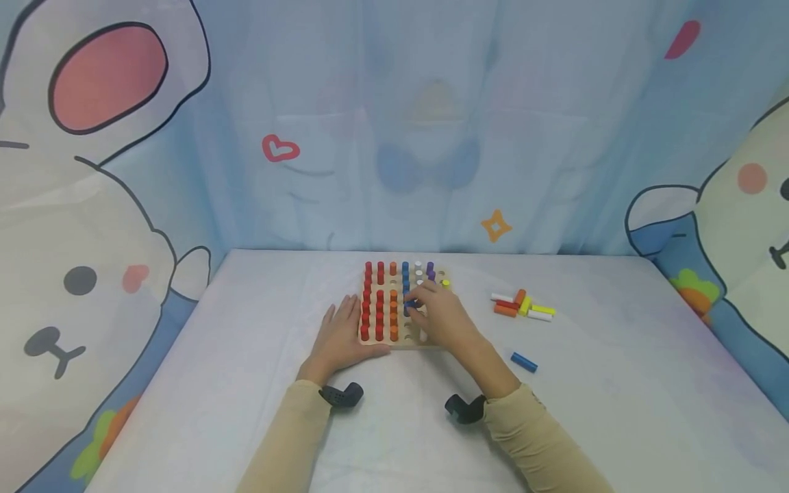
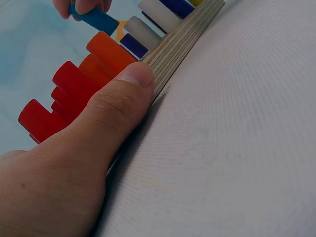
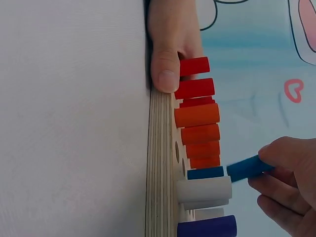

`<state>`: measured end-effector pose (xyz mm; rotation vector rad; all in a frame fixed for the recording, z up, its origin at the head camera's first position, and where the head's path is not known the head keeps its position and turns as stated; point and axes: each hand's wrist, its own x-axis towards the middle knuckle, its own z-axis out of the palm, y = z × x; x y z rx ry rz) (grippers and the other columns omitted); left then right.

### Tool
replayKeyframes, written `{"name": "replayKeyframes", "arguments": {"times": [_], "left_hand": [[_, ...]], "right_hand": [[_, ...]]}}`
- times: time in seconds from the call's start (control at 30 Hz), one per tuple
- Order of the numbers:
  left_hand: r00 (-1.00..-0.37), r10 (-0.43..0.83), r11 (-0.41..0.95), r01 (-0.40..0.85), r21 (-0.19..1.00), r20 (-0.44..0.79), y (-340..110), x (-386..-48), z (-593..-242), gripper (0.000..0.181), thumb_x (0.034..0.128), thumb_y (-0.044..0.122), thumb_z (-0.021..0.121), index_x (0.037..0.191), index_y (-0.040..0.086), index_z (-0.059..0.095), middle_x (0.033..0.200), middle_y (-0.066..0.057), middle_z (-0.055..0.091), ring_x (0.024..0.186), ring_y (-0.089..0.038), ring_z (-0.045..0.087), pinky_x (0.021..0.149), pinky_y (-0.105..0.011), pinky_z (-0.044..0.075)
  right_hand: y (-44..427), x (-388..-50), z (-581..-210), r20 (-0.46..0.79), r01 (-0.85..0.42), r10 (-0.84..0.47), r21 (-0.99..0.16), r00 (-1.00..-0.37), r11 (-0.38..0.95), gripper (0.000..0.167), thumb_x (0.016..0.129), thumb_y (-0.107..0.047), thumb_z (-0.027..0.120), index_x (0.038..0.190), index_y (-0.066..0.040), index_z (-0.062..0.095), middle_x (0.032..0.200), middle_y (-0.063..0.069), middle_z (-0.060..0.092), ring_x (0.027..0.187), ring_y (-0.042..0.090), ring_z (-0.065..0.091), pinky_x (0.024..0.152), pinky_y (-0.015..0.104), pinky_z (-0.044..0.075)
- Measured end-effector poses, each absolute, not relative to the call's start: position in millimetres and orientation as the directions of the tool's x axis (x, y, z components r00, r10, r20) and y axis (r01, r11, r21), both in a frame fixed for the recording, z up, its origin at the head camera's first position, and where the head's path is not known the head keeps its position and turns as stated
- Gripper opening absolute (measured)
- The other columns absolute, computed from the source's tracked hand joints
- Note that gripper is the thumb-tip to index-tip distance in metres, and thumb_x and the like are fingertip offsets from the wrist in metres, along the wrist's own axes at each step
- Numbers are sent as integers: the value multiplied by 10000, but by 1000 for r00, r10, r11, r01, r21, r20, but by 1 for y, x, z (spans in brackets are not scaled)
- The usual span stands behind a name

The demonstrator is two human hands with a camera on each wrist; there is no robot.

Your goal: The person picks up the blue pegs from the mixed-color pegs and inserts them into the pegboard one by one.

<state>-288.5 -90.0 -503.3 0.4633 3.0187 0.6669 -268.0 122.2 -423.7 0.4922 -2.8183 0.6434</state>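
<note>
A wooden pegboard (image 1: 409, 347) stands on the table with rows of upright pegs: red pegs (image 1: 365, 320) at its left, then orange pegs (image 1: 394, 333), blue, white and purple ones. My left hand (image 1: 339, 339) rests against the board's near left corner, thumb along the front edge and fingers by the left side. Over the blue column, my right hand (image 1: 448, 318) pinches a blue peg (image 3: 247, 169) between thumb and fingers. This peg is tilted, just above a standing blue peg (image 3: 205, 173) in the right wrist view. Part of the board's right side is hidden behind my right hand.
Right of the board lies a loose group of white, red, orange and yellow pegs (image 1: 505, 311). A single blue peg (image 1: 524, 362) lies nearer on the white tablecloth (image 1: 616, 383). A printed curtain (image 1: 345, 205) hangs behind the table.
</note>
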Motion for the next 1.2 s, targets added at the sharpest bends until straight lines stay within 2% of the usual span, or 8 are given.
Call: {"name": "replayKeyframes", "arguments": {"times": [0.2,0.6,0.9,1.2], "left_hand": [[-956,291,865,282,415,44,-90,-288,-501,1219,646,835,567,1524,86,173,1600,-58,174,1493,-202,78,1219,-457,30],[-954,295,867,286,409,41,-90,-288,-500,1220,649,832,568,1525,84,165,1600,-58,173,1493,-199,78,1220,-451,31],[-956,292,867,280,412,35,-89,-287,-500,1210,655,821,576,1526,89,164,1600,-60,176,1493,-204,77,1219,-457,34],[-957,290,867,277,415,33,-89,-287,-500,1203,657,810,588,1525,90,170,1600,-56,175,1493,-201,78,1219,-456,37]], "right_hand": [[123,-268,-424,250,-367,-283,-420,-926,830,183,845,-150,720,1018,-125,666,1012,11,659,978,176,662,866,344,562],[119,-270,-430,171,-355,-314,-337,-934,872,198,824,-131,738,1021,-118,731,967,14,721,912,149,668,829,288,571],[120,-269,-435,225,-401,-342,-322,-912,857,188,814,-115,743,1002,-109,747,939,14,733,881,149,677,799,280,577],[121,-269,-436,248,-403,-334,-321,-909,857,185,819,-110,736,1003,-111,744,957,6,730,929,158,672,842,287,567]]}}
